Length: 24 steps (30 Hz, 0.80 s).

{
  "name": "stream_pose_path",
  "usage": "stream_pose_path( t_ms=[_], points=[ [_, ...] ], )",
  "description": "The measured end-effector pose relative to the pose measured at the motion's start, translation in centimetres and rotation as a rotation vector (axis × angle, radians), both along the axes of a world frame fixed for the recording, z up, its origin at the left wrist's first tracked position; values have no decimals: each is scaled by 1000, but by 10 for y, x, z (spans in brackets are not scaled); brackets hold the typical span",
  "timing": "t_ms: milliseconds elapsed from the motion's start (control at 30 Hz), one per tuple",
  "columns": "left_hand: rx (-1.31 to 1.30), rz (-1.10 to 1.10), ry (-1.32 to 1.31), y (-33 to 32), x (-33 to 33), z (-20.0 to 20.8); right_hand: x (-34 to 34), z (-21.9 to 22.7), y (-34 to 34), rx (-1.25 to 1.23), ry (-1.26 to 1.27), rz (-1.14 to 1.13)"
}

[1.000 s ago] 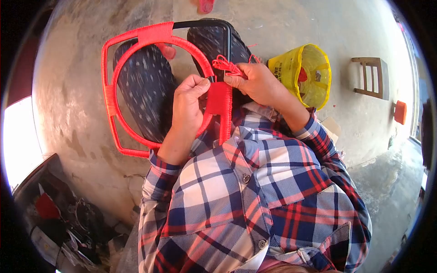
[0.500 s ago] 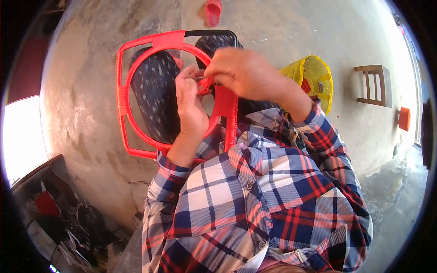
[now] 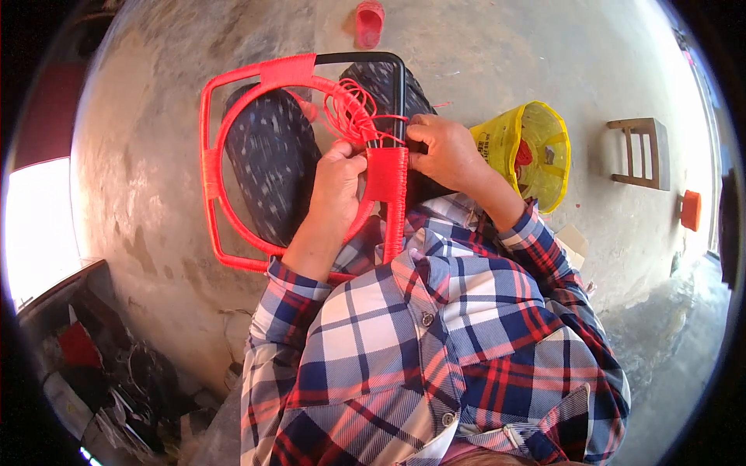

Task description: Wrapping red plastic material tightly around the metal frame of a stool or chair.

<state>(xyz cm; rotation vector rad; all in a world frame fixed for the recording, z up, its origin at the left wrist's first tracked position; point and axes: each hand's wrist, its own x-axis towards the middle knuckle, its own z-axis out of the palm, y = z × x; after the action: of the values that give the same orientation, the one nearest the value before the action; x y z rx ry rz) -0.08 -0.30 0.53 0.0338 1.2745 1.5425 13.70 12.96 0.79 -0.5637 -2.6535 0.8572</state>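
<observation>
A square black metal frame (image 3: 399, 85) with a round inner ring rests across my lap, most of it wrapped in red cord (image 3: 386, 175). The upper right corner shows bare black metal. A loose bundle of red cord (image 3: 347, 107) lies over the ring there, and strands cross to the outer bar. My left hand (image 3: 336, 182) is closed at the ring's inner edge, thumb and finger against the wrapped part. My right hand (image 3: 449, 153) is at the outer bar, its fingers curled in beside the cord strands. What its fingertips pinch is hidden.
A yellow bucket-like container (image 3: 544, 116) with red material inside stands to the right. Farther right are a small wooden stool (image 3: 660, 155) and an orange object (image 3: 690, 206). A red clog (image 3: 369, 25) lies ahead on the concrete floor. Clutter (image 3: 116, 388) fills the lower left.
My right hand has dropped from above the ring to the outer bar. The red cord, earlier bunched between my hands, now lies loose over the ring. My left hand has moved slightly down and right.
</observation>
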Motion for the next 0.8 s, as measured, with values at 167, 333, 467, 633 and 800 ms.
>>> stream_pose_path(
  t_ms=[167,333,467,633,800],
  points=[
    [111,23,-237,-4,-4,-9,5,1,4,-385,55,-34],
    [181,39,-305,-1,-2,5,29,8,16,-951,298,-31],
    [187,35,-238,0,-2,6,40,32,11,-1403,882,-50],
    [230,-6,-172,-2,-2,4,95,72,57,-1617,778,600],
    [241,-31,-176,-2,-3,6,87,52,74,-1203,880,-463]
  ],
)
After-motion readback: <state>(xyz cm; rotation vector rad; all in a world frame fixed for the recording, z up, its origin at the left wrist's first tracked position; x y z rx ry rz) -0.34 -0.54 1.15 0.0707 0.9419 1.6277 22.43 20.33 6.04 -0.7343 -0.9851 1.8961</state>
